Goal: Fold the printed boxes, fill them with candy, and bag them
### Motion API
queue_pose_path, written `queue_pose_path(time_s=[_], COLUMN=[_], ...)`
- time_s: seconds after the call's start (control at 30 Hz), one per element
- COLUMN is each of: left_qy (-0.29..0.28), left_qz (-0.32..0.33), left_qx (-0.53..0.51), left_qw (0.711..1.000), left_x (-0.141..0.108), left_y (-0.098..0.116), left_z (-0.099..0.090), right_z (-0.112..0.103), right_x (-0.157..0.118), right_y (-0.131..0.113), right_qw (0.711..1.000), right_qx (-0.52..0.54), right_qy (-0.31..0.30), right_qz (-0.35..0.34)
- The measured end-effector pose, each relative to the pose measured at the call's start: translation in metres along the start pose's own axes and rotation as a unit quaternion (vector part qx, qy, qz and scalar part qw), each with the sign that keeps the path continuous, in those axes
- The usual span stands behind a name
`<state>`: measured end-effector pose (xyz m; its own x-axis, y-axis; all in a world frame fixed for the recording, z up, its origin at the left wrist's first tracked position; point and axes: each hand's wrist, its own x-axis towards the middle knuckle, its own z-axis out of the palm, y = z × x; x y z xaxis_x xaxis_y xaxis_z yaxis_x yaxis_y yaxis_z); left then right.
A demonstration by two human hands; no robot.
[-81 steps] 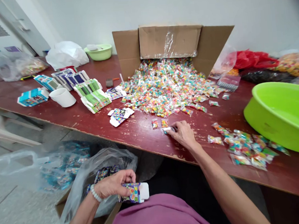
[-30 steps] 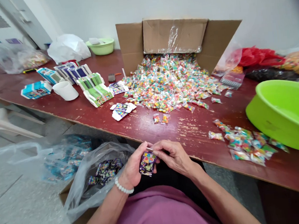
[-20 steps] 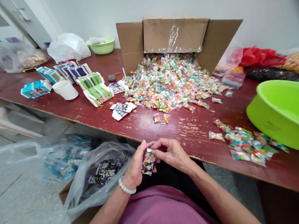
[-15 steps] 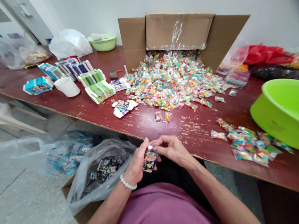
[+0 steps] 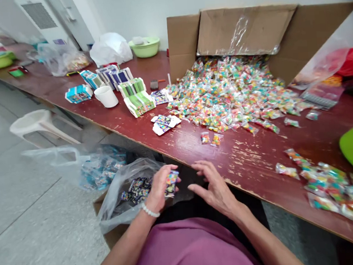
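Small printed box (image 5: 171,183) inside left hand (image 5: 160,188)

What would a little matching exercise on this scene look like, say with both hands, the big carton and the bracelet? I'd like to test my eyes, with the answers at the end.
Things:
1. left hand
2. right hand
3. cardboard carton
4. beaded bracelet

Places, colours and states:
A. whitish
B. behind a heap of wrapped candies
C. holding a small purple printed box
D. spread, with nothing seen in its grasp

Right pairs: 1-C, 2-D, 3-B, 4-A
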<state>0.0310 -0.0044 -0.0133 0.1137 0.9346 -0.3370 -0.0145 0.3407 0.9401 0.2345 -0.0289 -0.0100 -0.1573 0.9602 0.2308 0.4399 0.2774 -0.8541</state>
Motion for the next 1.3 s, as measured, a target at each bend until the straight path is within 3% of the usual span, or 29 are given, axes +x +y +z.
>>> queue_pose_path(time_s=[0.07,0.1,0.17,0.23,0.27,0.3,0.4,0.5,0.6,0.7,0.9,1.03,1.17,1.3], left_qy=[0.038,0.086,0.150,0.166,0.169,0.168,0.130,0.047,-0.039,-0.075,-0.048,-0.043,-0.079,-0.180], left_qz=[0.048,0.094,0.152,0.212,0.242,0.249,0.245,0.218,0.178,0.163,0.161,0.140,0.114,0.036], left_qx=[0.077,0.198,0.342,0.445,0.511,0.530,0.567,0.604,0.624,0.615,0.510,0.393,0.296,0.188], left_qw=[0.995,0.972,0.915,0.854,0.807,0.793,0.776,0.765,0.760,0.768,0.844,0.908,0.945,0.965], left_x=[0.002,0.006,0.021,0.047,0.065,0.084,0.149,0.206,0.240,0.254,0.253,0.228,0.164,0.081], left_y=[0.004,0.008,0.018,0.034,0.044,0.054,0.087,0.114,0.131,0.138,0.148,0.165,0.160,0.111], left_z=[-0.033,-0.047,-0.066,-0.069,-0.067,-0.064,-0.055,-0.058,-0.066,-0.072,-0.075,-0.074,-0.051,-0.011], right_z=[-0.013,-0.020,-0.031,-0.035,-0.035,-0.034,-0.030,-0.029,-0.029,-0.026,-0.025,-0.028,-0.022,-0.013], right_x=[0.008,0.013,0.021,0.026,0.027,0.027,0.025,0.023,0.023,0.024,0.024,0.026,0.036,0.043], right_y=[0.007,0.012,0.022,0.033,0.038,0.042,0.049,0.051,0.052,0.053,0.054,0.052,0.027,-0.007], right_qw=[0.998,0.996,0.990,0.984,0.982,0.981,0.981,0.982,0.981,0.981,0.983,0.984,0.955,0.918], right_qx=[-0.026,-0.043,-0.081,-0.113,-0.126,-0.135,-0.145,-0.136,-0.133,-0.137,-0.125,-0.068,0.154,0.322], right_qy=[0.046,0.067,0.100,0.118,0.121,0.119,0.107,0.112,0.123,0.124,0.124,0.137,0.161,0.141], right_qz=[0.025,0.036,0.054,0.069,0.075,0.078,0.072,0.070,0.062,0.049,0.051,0.095,0.194,0.182])
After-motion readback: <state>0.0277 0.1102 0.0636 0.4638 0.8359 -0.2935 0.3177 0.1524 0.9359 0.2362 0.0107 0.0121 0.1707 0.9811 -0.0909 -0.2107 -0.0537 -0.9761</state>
